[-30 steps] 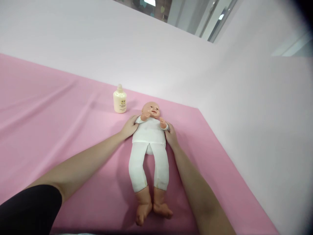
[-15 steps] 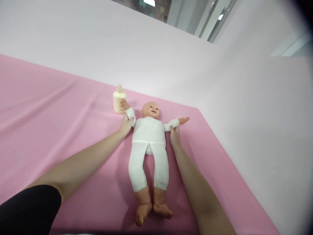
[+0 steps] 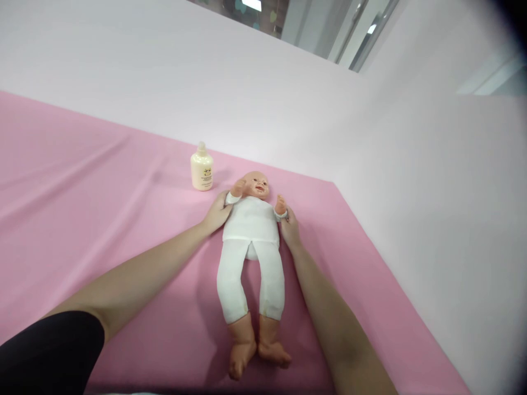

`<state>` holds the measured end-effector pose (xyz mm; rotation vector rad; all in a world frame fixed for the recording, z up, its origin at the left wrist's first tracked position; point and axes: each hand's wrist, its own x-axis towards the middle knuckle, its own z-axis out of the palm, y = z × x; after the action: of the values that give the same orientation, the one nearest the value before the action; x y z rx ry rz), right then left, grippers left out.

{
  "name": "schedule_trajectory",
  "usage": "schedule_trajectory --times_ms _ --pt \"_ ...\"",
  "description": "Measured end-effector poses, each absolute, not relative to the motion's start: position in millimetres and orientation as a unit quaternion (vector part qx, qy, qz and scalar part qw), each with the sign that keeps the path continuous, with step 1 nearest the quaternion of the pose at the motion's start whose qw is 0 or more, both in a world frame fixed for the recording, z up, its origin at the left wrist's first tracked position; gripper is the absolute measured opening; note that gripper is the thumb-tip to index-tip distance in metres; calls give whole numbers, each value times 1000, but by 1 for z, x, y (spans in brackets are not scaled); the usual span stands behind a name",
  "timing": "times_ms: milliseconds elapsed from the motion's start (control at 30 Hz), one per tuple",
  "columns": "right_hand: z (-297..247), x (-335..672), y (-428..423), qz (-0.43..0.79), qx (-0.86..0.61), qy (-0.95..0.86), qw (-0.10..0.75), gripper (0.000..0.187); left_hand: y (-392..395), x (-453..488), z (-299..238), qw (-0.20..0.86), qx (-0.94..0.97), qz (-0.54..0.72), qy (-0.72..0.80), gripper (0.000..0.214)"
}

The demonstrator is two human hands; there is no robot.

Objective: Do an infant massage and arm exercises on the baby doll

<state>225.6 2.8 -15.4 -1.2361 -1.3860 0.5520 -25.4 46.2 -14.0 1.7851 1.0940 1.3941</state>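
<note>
My left hand (image 3: pixel 217 215) grips one arm (image 3: pixel 233 199) of the doll (image 3: pixel 251 222), centre frame | My right hand (image 3: pixel 290 229) grips its other arm (image 3: pixel 280 215) | Bottle (image 3: pixel 201 173) upright, left of upper centre

Left hand (image 3: pixel 217 214): fingertips hidden behind one arm of the doll (image 3: pixel 251 220).
Right hand (image 3: pixel 290 228): fingers largely hidden behind the doll's other arm.
Doll's underside: between the two sets of fingers; hidden.
Bottle (image 3: pixel 202 172): beyond the left fingers; small print illegible.
Black sleeve (image 3: pixel 49 351): nearer than the left fingers; cut by left and bottom edges.
Window (image 3: pixel 313 28): far beyond both sets of fingers; cropped at top, contents blurred.
</note>
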Motion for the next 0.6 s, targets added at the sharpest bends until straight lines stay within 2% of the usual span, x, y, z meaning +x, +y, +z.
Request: schedule_trajectory --times_ms 100,233,333,600 --pt "-18 230 6 258 -558 -524 589 39 50 -26 -18 329 624 559 437 41" --pt "-18 237 7 269 -587 -483 591 55 56 -28 -23 361 565 591 448 42" --pt "-16 240 5 276 -606 -466 583 58 56 -28 -23 359 561 591 455 43" --pt "-17 229 5 252 -554 -548 574 34 47 -27 -12 272 708 511 406 46"
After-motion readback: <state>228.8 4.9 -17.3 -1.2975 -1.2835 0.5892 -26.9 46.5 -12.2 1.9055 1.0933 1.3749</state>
